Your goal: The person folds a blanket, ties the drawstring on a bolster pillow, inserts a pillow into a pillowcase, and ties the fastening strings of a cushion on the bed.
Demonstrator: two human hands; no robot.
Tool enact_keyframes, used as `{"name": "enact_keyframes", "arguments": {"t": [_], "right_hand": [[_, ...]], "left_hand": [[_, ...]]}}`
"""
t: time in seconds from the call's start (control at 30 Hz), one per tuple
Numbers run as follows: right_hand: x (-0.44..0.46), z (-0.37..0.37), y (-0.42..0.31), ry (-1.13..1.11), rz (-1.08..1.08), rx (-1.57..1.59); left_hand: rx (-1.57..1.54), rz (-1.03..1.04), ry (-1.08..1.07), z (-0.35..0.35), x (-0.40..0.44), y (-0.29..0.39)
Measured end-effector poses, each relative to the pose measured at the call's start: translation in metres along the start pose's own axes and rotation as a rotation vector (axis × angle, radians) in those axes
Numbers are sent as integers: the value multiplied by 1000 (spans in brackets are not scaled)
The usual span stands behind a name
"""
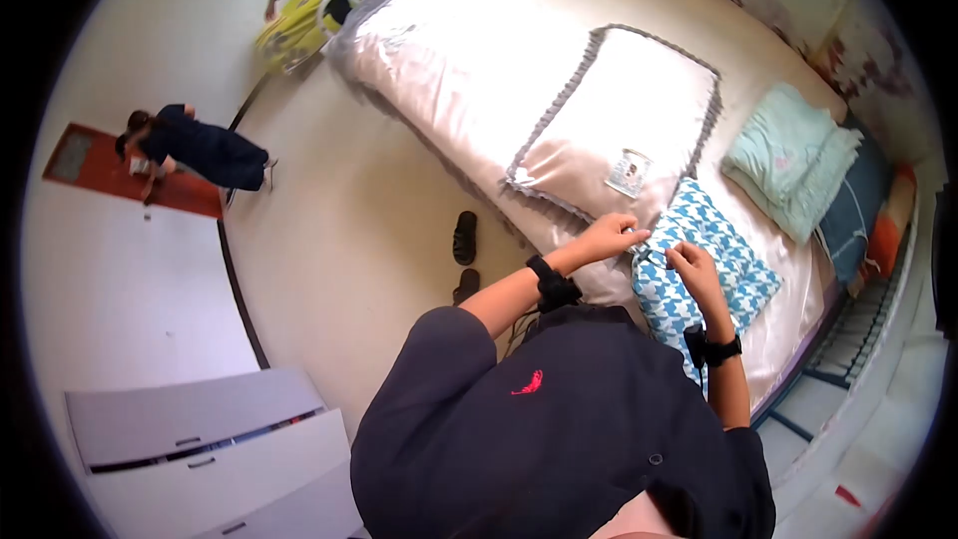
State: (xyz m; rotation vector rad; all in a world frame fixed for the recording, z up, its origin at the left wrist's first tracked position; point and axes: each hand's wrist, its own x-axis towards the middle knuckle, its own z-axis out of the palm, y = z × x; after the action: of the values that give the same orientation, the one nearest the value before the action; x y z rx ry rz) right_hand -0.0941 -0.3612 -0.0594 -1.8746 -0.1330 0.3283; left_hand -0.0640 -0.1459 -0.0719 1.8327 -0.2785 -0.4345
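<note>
A blue-and-white houndstooth cushion (738,265) lies at the near edge of the bed, right below both hands. My left hand (611,238) is closed in a pinch over the cushion's left edge. My right hand (696,271) is also pinched, a short way to the right above the cushion. Something thin and dark (654,255) shows between the fingertips, too small to name. A pale pink pillow (624,90) with a grey ruffled edge and a printed label (629,173) lies just beyond my left hand.
The bed has a shiny pale sheet (479,20). A folded mint-green blanket (788,155) and a dark blue bundle (860,205) sit at its right end, by a metal rail. Dark slippers (465,238) lie on the floor. One person (215,148) bends near a door; another stands at the bed's foot.
</note>
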Motion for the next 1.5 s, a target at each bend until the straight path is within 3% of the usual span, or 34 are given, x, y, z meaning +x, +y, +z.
{"name": "enact_keyframes", "arguments": {"t": [0.07, 0.1, 0.23, 0.3, 0.43, 0.53, 0.6, 0.7, 0.87, 0.93, 1.1, 1.27, 1.33, 1.43, 1.5], "right_hand": [[2, 6, 8, 12, -11, -17], [0, 9, 3, -14, 76, -39], [1, 21, 15, -53, 93, 59], [-2, 24, 14, 12, 203, 291], [-2, 19, 35, -11, 320, 381], [-5, 16, 46, 25, 391, 460], [-9, 16, 52, 31, 412, 476], [-10, 19, 65, 52, 480, 741], [-11, 22, 54, 73, 478, 945], [-10, 25, 46, -33, 459, 1047], [-5, 27, 33, -182, 420, 886], [2, 25, 63, -300, 436, 806], [-1, 29, 55, -102, 495, 756], [-4, 24, 74, -81, 553, 793], [-6, 22, 86, -71, 587, 850]], "left_hand": [[-97, 189, 135, 13, 2, -31], [-120, 123, 133, 13, -2, -30], [-196, -38, 123, 10, -14, -30], [-343, -150, 171, 12, -16, -41], [-441, -207, 149, 8, -22, -59], [-607, -330, 254, 8, -27, -69], [-918, -428, 322, 10, -30, -72], [-1067, -510, 289, 11, -29, -90], [-740, -440, 100, 8, -36, -73], [-372, -403, -108, 4, -39, -52], [-96, -333, -180, 8, -41, -47], [-290, -402, -57, 14, -31, -79], [-396, -445, -13, 12, -34, -73], [-467, -476, 83, 11, -39, -69], [-694, -538, 101, 10, -40, -81]]}}
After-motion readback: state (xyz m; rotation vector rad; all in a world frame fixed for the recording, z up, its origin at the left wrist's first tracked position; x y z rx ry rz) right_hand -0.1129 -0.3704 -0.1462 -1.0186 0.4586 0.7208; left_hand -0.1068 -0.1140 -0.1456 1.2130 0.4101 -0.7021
